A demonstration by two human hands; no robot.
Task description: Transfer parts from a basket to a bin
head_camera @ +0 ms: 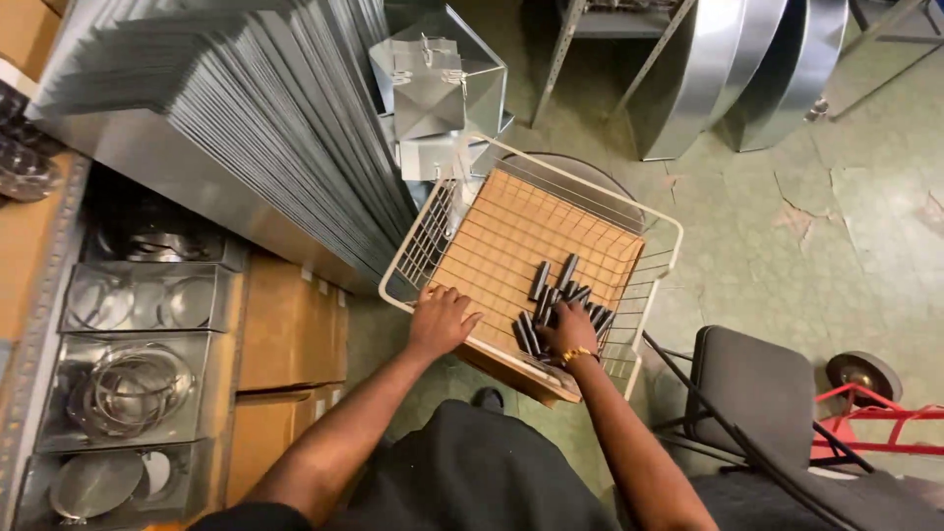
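My left hand (pixel 441 321) rested flat on the near rim of the white wire basket (pixel 657 221), fingers spread and gripping nothing. My right hand (pixel 570 330) reached inside the basket, fingers curled down among the pile of short dark metal tubes (pixel 557 295); I could not tell whether they had closed on one. The tubes lay on the basket's cardboard liner (pixel 511 231), touching and just beyond my right fingertips.

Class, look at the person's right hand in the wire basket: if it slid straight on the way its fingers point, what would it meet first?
The right hand points up and away into the wire basket. It would probably meet the dark cylinders first, which lie right at its fingertips; depth is hard to judge.
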